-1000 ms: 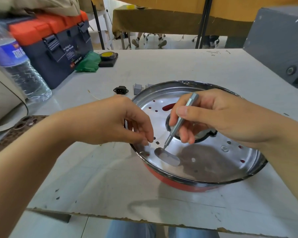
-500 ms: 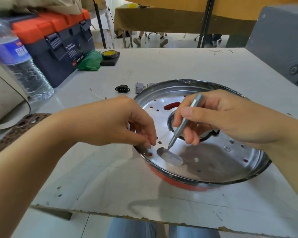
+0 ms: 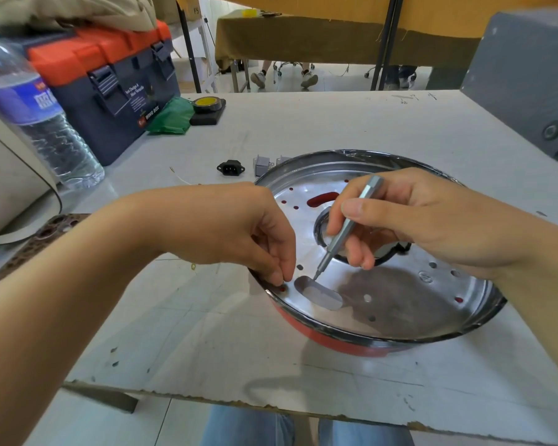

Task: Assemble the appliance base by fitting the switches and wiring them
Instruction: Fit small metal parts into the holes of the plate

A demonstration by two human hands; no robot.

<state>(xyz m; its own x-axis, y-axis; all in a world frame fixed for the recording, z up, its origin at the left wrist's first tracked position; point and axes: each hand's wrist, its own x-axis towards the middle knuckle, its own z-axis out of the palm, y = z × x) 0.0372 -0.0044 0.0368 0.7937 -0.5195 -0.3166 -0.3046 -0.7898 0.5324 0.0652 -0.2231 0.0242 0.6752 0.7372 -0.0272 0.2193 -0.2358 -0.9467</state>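
Early stage: base being worked with a screwdriver, switches not yet fitted.

The appliance base is set upside down near the front of the white tabletop. A thin screwdriver is gripped by the right hand, its tip at a slot; the left hand pinches at the rim (what is pinched cannot be told). The grey switches and a black socket lie loose behind, no wiring seen. A toolbox, a water bottle and other tables surround.

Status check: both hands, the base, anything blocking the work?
Right hand grips screwdriver, tip at oval slot. Left hand pinches at appliance base rim. Switches loose behind base. Nothing blocking.
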